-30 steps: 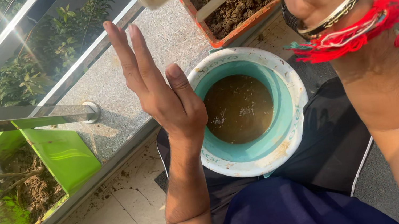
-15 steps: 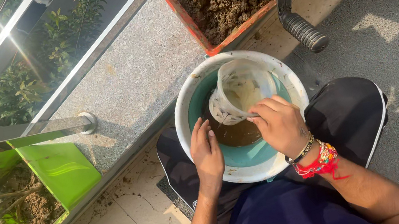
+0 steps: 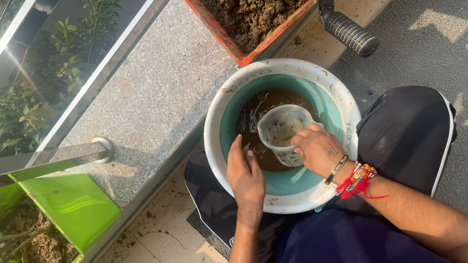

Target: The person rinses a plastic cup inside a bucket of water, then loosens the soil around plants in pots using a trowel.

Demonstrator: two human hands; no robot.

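A teal bucket with a white rim (image 3: 344, 108) stands between my knees, holding muddy brown water (image 3: 256, 115). My right hand (image 3: 317, 150), with bangles and red threads at the wrist, grips a white plastic mug (image 3: 282, 132) dipped upright into the water. My left hand (image 3: 245, 177) rests flat on the bucket's near left rim, fingers over the inner wall.
An orange planter (image 3: 216, 23) with soil and yellow-green leaves stands beyond the bucket, a black-handled tool (image 3: 344, 30) sticking out of it. A green planter (image 3: 67, 197) with soil sits at the left by a steel railing post (image 3: 24, 163). Grey mat at right.
My right hand has lowered the mug from high near the camera down into the bucket's water. My left hand came down from mid-air onto the bucket rim.
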